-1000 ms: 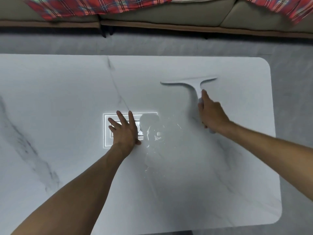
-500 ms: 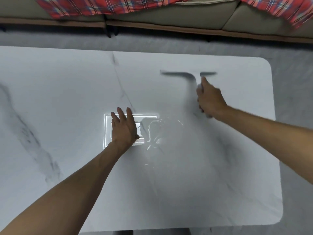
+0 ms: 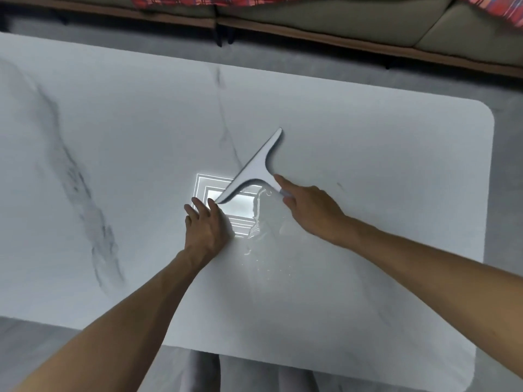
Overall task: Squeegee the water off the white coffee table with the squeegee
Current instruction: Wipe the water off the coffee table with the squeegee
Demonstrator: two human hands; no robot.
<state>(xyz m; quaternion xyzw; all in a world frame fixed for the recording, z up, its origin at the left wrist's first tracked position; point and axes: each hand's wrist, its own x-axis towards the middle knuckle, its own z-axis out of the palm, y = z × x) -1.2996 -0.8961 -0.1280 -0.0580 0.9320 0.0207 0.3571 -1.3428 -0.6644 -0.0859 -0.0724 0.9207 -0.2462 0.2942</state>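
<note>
Nearest me, below the table's front edge, lie blurred grey shapes (image 3: 203,372) I cannot make out. Both bare forearms come in from the bottom corners, their elbows cut off by the frame.

The white, grey-veined marble-look coffee table (image 3: 127,142) fills most of my view. Its left end runs out of frame, and only the right corners show, both rounded. My left hand (image 3: 205,224) lies flat on the top with its fingers straight and close together. To its right spreads the clear puddle of water (image 3: 263,222), hard to trace against the pale top, with small droplets on its near side. A bright rectangular light reflection (image 3: 240,206) glares between the hands, partly covered by the left hand.

My right hand (image 3: 308,210) is curled round the handle of the pale grey T-shaped plastic squeegee (image 3: 256,164), with the forefinger laid along it. The hand hides most of the handle. The blade slants over the middle of the table from just beside my left fingertips up and away to the right. I cannot tell whether its edge touches the top.

Beyond the table are grey floor (image 3: 509,131), a beige sofa (image 3: 325,12) and a red plaid blanket (image 3: 198,0), both cut off at the top.
</note>
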